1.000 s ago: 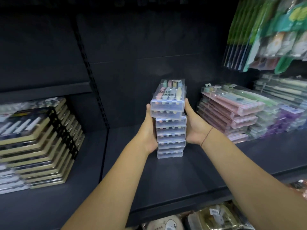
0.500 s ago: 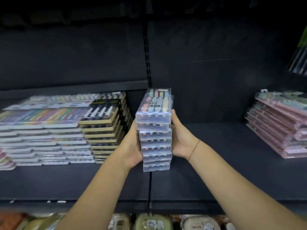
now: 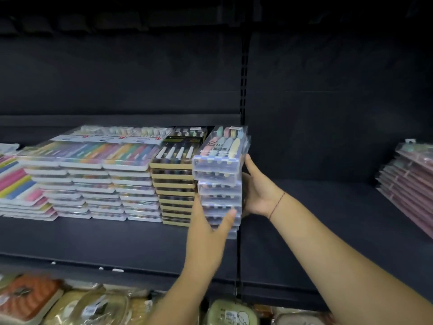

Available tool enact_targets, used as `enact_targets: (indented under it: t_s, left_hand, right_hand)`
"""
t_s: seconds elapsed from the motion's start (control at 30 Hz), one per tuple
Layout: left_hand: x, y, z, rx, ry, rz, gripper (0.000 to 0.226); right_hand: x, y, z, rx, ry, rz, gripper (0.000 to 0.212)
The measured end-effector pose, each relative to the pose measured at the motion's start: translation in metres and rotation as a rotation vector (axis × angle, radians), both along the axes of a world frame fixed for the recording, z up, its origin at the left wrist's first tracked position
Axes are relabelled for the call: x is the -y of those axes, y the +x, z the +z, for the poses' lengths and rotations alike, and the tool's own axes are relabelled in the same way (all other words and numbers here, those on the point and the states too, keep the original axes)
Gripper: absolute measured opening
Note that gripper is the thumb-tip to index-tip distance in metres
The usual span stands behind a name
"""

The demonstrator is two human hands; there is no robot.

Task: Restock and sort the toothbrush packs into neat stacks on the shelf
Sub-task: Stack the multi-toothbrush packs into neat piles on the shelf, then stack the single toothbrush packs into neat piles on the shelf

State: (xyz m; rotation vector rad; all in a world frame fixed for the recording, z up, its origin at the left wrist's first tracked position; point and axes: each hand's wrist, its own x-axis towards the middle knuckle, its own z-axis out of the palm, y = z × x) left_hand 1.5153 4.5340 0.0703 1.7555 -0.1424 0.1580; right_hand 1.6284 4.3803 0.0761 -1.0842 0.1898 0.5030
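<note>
Head view: nearest, below the stack of clear toothbrush packs (image 3: 219, 184), wrapped goods (image 3: 70, 303) lie on a lower tier. The left hand (image 3: 208, 228) grips the stack's front left, thumb across the front, while the right hand (image 3: 260, 195) clasps its right side, thumb up and fingers hidden behind. The stack stands upright over the dark shelf (image 3: 117, 242), just right of a gold-edged pile (image 3: 174, 184), with pink packs (image 3: 407, 186) well apart to its right.
</note>
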Motion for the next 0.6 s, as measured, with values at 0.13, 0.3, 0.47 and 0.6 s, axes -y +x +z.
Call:
enact_targets:
  t_s: [0.13, 0.3, 0.47, 0.6]
  left_hand:
    - [0.000, -0.007, -0.015, 0.023, 0.153, 0.203, 0.057]
    - [-0.014, 0.003, -0.031, 0.039, 0.395, 0.263, 0.052]
    - [-0.029, 0.019, -0.042, -0.022, 0.482, 0.247, 0.032]
    - [-0.033, 0.029, -0.046, -0.012, 0.492, 0.258, 0.030]
  right_hand:
    - [0.001, 0.015, 0.001, 0.024, -0.075, 0.021, 0.106]
    - [-0.003, 0.037, 0.010, 0.017, -0.182, 0.055, 0.110]
    - [-0.003, 0.026, 0.007, 0.113, -0.089, 0.046, 0.088]
    - [-0.003, -0.018, -0.016, 0.302, -0.096, -0.041, 0.071]
